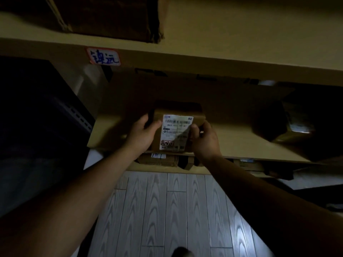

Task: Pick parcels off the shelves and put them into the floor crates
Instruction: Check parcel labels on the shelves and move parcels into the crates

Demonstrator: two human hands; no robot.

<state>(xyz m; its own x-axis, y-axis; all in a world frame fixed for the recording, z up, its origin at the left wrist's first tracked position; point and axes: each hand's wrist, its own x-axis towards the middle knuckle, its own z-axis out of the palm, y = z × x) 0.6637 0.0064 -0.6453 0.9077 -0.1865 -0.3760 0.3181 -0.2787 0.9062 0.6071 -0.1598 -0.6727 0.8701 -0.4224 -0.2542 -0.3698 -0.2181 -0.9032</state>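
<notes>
Cardboard parcel (pixel 174 125), white label (pixel 175 133) uppermost: held at the front edge of the middle shelf (pixel 232 138); gripped at its sides by left hand (pixel 143 133) and right hand (pixel 205 140), fingers curled round it; handwritten tag (pixel 104 56) fixed to the shelf above.

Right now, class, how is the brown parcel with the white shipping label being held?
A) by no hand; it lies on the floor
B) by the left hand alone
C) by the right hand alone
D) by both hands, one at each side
D: the left hand grips the parcel at its left edge, and the right hand grips its right edge.
</notes>
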